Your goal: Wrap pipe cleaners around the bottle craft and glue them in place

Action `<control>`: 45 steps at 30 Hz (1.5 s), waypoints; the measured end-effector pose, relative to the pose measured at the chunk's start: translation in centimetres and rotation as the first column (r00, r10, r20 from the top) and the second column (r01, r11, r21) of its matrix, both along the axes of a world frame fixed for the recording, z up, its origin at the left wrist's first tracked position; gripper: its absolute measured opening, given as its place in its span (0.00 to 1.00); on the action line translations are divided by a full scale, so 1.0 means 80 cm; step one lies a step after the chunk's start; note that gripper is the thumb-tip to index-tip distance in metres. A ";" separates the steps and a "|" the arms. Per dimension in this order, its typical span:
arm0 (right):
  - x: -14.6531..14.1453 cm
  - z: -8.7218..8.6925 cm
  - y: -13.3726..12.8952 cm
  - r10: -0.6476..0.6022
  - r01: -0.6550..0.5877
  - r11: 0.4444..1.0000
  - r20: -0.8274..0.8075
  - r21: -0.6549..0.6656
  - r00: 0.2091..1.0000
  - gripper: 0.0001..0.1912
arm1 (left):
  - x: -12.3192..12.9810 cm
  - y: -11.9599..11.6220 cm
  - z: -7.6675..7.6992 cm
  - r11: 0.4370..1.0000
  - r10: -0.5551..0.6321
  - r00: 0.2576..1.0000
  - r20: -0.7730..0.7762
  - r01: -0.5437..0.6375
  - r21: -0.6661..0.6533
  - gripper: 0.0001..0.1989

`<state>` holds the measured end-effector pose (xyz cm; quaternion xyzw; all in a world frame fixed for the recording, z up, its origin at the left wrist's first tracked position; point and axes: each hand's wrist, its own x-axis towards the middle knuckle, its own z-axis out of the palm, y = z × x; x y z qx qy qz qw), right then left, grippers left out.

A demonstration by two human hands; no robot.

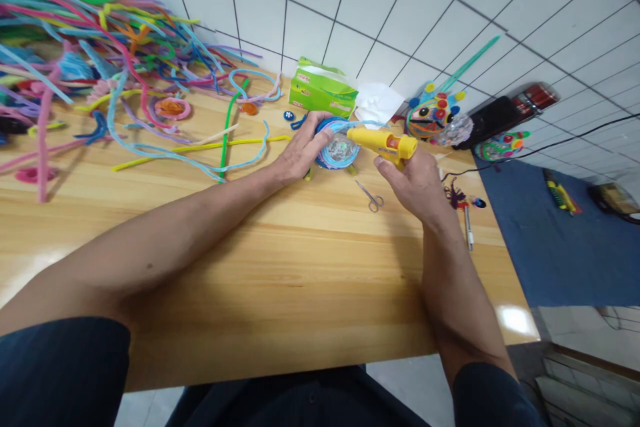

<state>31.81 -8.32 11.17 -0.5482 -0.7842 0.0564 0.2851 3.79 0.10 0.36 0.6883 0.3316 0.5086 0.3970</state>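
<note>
A yellow hot glue gun point(383, 142) is gripped in my right hand point(417, 180), its nozzle pointing left. The nozzle tip reaches over a round craft piece point(336, 159), wound from blue and lilac pipe cleaners around a clear, shiny middle. My left hand point(303, 145) holds this piece at its left edge, fingers over the rim. Whether the nozzle touches the coils I cannot tell. Small scissors point(371, 199) lie on the table just below, between both hands.
Many coloured pipe cleaners point(100, 33) are heaped at the back left of the wooden table point(280, 293). A green tissue pack point(320, 88) stands against the tiled wall. Decorated crafts point(430, 112), a black-and-red bottle point(510, 113), a pen point(469, 228) and a black cord point(555, 147) are on the right.
</note>
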 end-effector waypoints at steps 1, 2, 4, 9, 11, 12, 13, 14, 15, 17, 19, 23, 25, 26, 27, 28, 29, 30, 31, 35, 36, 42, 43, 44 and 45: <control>0.000 0.001 -0.001 0.012 -0.012 1.000 -0.013 -0.016 1.000 0.16 | 0.000 0.000 0.000 1.000 0.004 1.000 0.002 -0.004 0.002 0.24; 0.001 0.003 -0.001 0.027 -0.028 0.999 -0.036 -0.028 0.999 0.16 | 0.001 0.000 -0.001 1.000 0.008 1.000 0.005 -0.008 0.003 0.24; 0.006 0.009 -0.001 0.040 -0.045 0.998 -0.113 -0.040 0.993 0.19 | 0.001 0.001 -0.003 1.000 0.014 1.000 0.012 -0.014 0.004 0.24; 0.048 0.013 0.019 -0.085 0.093 0.996 -0.339 0.009 0.937 0.21 | 0.000 0.003 -0.008 1.000 0.022 1.000 0.021 -0.022 -0.009 0.26; 0.068 0.001 0.036 -0.181 0.215 0.976 -0.442 0.028 0.879 0.20 | -0.001 0.002 -0.007 1.000 0.021 1.000 0.012 -0.021 -0.016 0.27; 0.076 -0.009 0.045 -0.232 0.272 0.962 -0.473 0.016 0.850 0.21 | -0.001 0.001 -0.006 1.000 0.020 1.000 0.005 -0.020 -0.015 0.27; 0.083 -0.022 0.054 -0.278 0.321 0.947 -0.485 0.006 0.829 0.23 | -0.002 -0.001 -0.005 1.000 0.019 1.000 -0.003 -0.019 -0.013 0.28; 0.089 -0.036 0.063 -0.323 0.364 0.931 -0.483 -0.010 0.814 0.24 | -0.003 -0.002 -0.004 1.000 0.017 1.000 -0.011 -0.017 -0.009 0.28; 0.093 -0.051 0.070 -0.371 0.403 0.915 -0.473 -0.036 0.799 0.25 | -0.003 -0.003 -0.003 1.000 0.014 1.000 -0.017 -0.014 -0.007 0.28; 0.098 -0.081 0.080 -0.450 0.455 0.885 -0.421 -0.096 0.788 0.25 | -0.003 -0.005 0.000 1.000 0.001 1.000 -0.019 -0.001 -0.002 0.29; 0.101 -0.105 0.085 -0.524 0.512 0.847 -0.381 -0.143 0.762 0.24 | -0.003 -0.007 0.000 1.000 -0.009 1.000 -0.011 0.009 -0.002 0.28; 0.106 -0.127 0.088 -0.584 0.560 0.809 -0.344 -0.178 0.735 0.21 | -0.003 -0.008 -0.002 1.000 0.007 1.000 -0.013 -0.007 -0.012 0.28; 0.108 -0.124 0.087 -0.584 0.564 0.809 -0.336 -0.165 0.739 0.21 | -0.004 -0.008 -0.003 1.000 0.010 1.000 -0.020 -0.010 -0.011 0.29; 0.107 -0.119 0.085 -0.583 0.568 0.809 -0.335 -0.152 0.740 0.22 | -0.004 -0.009 -0.004 1.000 0.010 1.000 -0.022 -0.010 -0.009 0.29; 0.105 -0.112 0.082 -0.575 0.572 0.812 -0.336 -0.119 0.746 0.23 | -0.004 -0.009 -0.004 1.000 0.011 1.000 -0.024 -0.011 -0.007 0.29; 0.102 -0.103 0.078 -0.553 0.570 0.820 -0.340 -0.057 0.761 0.26 | -0.005 -0.009 -0.004 1.000 0.011 1.000 -0.026 -0.011 -0.005 0.29; 0.095 -0.092 0.071 -0.517 0.558 0.830 -0.342 0.025 0.785 0.28 | -0.005 -0.009 -0.004 1.000 0.012 0.999 -0.029 -0.012 -0.003 0.30; 0.086 -0.080 0.063 -0.455 0.523 0.839 -0.333 0.149 0.826 0.30 | -0.005 -0.010 -0.003 1.000 0.014 0.999 -0.033 -0.014 0.001 0.30; 0.073 -0.068 0.055 -0.372 0.458 0.844 -0.310 0.279 0.875 0.30 | -0.005 -0.010 -0.003 1.000 0.014 0.999 -0.035 -0.014 0.005 0.31; 0.006 -0.028 0.023 -0.079 0.124 0.922 -0.137 0.368 0.987 0.21 | -0.003 -0.014 0.002 1.000 0.002 0.999 -0.044 -0.001 0.011 0.30; -0.011 -0.022 0.019 -0.029 0.059 0.941 -0.093 0.333 0.995 0.20 | -0.003 -0.015 0.003 1.000 0.001 0.999 -0.041 0.000 0.017 0.29; -0.062 -0.015 0.034 0.045 -0.030 0.982 -0.081 0.188 0.996 0.14 | 0.000 -0.019 0.009 0.999 -0.014 0.999 -0.041 0.015 0.041 0.29; -0.064 -0.016 0.037 0.044 -0.025 0.984 -0.102 0.175 0.994 0.12 | 0.000 -0.019 0.010 0.999 -0.019 0.999 -0.046 0.021 0.041 0.29; -0.066 -0.017 0.040 0.043 -0.022 0.986 -0.124 0.163 0.991 0.11 | -0.001 -0.020 0.011 0.999 -0.021 0.999 -0.050 0.023 0.040 0.29; -0.067 -0.018 0.042 0.042 -0.020 0.988 -0.144 0.154 0.989 0.11 | -0.001 -0.020 0.011 0.999 -0.021 0.999 -0.050 0.023 0.039 0.29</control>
